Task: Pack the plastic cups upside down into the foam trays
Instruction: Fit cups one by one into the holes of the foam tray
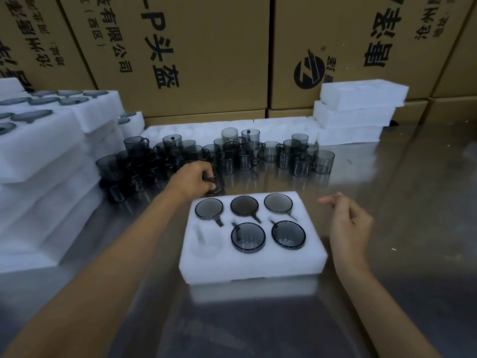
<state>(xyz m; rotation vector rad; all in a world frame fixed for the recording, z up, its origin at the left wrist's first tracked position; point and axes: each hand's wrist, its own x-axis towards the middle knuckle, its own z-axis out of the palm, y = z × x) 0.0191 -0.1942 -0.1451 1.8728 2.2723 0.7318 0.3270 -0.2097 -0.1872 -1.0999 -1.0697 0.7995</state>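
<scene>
- While the head camera looked down on the steel table (387, 177), the left hand (192, 180) was curled round a smoky plastic cup (215, 182) at the near edge of the loose cups, just behind the foam tray (253, 264).
- The right hand (348, 226) hung beside the tray's right edge, fingers relaxed and holding nothing.
- Judging by the thin clear walls, the cup was likely light and stiff, with a slick surface; a grip round the body, or by its side handle, looked the safest hold, and a hard squeeze or a drop could probably crack or scuff it.
- The tray was soft white foam and would likely dent under pressure, so a cup wanted easing into its pocket with the handle lined up to the slot.
- Five pockets of the tray held cups (248, 237) upside down, bases showing, handles lying in their slots; the near-left pocket (206, 240) stood vacant.
- Many loose cups (245, 153) crowded the table behind, some stacked on one another.
- Filled trays (59, 104) were piled at the left, unfilled trays (361, 104) stacked at the right, with cardboard cartons (180, 47) behind.
</scene>
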